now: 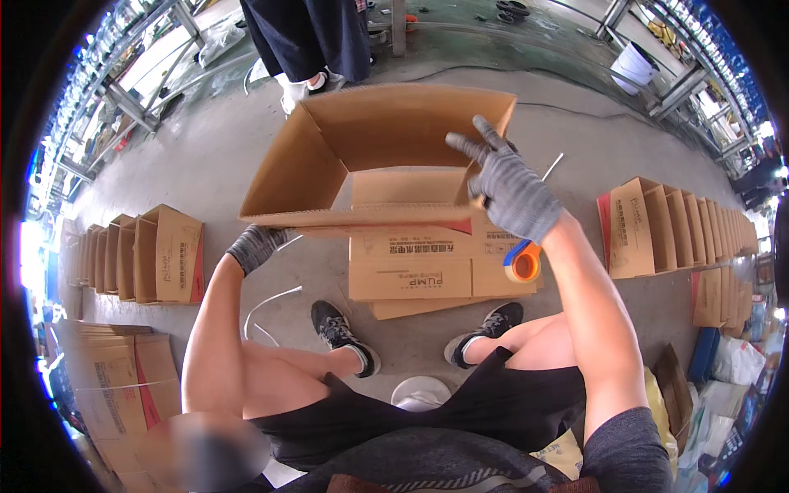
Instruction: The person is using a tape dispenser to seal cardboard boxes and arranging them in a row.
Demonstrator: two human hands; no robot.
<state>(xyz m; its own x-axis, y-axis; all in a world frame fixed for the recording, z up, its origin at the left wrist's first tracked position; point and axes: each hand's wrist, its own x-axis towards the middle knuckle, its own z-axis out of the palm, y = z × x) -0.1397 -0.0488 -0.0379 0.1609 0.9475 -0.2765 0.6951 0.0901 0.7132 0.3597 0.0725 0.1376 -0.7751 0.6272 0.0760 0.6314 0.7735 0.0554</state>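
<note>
My right hand (508,187), in a grey knit glove, is curled over the right wall of an open cardboard box (370,156), fingers spread and only partly closed, thumb on the outside; my left hand (256,246), gloved the same, grips the box's near left corner from below, closed on the edge; the box hangs tilted between my hands, its open side towards me, above a stack of flattened cartons (411,271) on the concrete floor (575,164); a roll of tape (523,261) sits just below my right wrist; rows of folded boxes stand left (140,255) and right (674,226); another person's legs (308,41) stand at the far side.
</note>
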